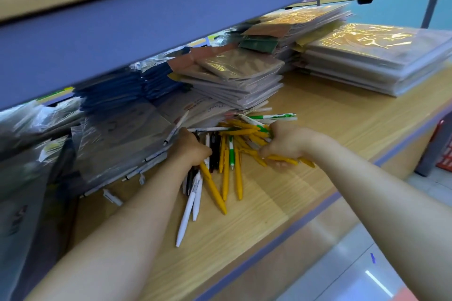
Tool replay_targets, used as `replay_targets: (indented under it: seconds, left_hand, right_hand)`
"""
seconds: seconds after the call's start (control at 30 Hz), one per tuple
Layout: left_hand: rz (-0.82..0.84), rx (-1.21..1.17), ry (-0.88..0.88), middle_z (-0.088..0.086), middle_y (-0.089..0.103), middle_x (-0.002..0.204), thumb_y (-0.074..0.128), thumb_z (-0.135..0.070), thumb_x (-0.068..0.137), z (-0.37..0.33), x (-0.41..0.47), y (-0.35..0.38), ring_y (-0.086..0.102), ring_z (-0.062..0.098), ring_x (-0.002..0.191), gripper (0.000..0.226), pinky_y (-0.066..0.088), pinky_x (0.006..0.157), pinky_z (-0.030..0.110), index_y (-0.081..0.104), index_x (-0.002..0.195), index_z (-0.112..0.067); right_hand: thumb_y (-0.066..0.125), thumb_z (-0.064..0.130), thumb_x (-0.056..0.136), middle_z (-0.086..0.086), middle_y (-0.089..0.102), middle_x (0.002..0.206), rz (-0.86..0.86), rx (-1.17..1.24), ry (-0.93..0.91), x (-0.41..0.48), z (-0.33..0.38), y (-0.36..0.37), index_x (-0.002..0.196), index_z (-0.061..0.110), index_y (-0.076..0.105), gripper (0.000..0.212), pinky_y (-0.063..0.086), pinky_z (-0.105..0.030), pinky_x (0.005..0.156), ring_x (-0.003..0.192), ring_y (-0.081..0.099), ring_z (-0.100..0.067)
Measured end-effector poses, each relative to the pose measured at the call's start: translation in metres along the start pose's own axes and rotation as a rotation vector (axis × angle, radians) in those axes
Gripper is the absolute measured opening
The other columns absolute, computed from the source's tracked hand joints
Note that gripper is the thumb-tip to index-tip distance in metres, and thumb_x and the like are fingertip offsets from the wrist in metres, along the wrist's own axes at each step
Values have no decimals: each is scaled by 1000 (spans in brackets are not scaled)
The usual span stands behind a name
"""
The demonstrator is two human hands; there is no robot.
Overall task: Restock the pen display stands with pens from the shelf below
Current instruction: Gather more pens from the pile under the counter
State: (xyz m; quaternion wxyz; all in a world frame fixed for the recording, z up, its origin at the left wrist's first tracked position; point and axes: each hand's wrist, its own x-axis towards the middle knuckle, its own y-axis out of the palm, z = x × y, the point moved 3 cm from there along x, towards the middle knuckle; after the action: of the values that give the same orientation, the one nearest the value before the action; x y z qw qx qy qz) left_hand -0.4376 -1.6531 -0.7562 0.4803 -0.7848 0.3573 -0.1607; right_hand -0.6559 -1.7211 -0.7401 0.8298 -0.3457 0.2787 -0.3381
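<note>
Both hands (193,148) (285,140) clutch slim plastic pens (238,178) on woodgrain shelf (318,117).

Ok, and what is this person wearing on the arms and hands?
Nothing visible. Both forearms are bare to the frame edge, no sleeves. The left hand and right hand have no gloves; no watch or bracelet at either wrist. Rings: too blurred to tell.
</note>
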Motion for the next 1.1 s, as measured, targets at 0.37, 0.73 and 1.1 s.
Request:
replay_targets:
  seconds: [0.37, 0.73, 1.1]
  left_hand:
    - [57, -753, -104, 16, 54, 76, 51, 3, 91, 23, -35, -24, 46, 14, 45, 47, 41, 36, 19, 34, 133, -11]
    - [434, -1409, -316, 2, 43, 53, 44, -5, 95, 0, -99, 4, 40, 3, 33, 20, 30, 29, 9, 46, 75, -6]
    - [398, -1172, -135, 0, 44, 53, 51, -4, 88, -54, -99, 41, 36, 8, 36, 15, 24, 32, 12, 47, 76, -11]
  right_hand:
    - [65, 23, 87, -9, 61, 109, -139, -90, 38, -10, -20, 1, 122, 10, 48, 40, 43, -30, 68, 88, 56, -24]
    - [51, 7, 90, -3, 38, 55, 318, 898, 108, -34, -46, 4, 74, 10, 51, 16, 28, -16, 38, 41, 35, -13]
    - [58, 5, 79, -1, 36, 60, 395, 1263, -18, -46, -73, 0, 94, 10, 52, 16, 31, -16, 34, 40, 37, -7]
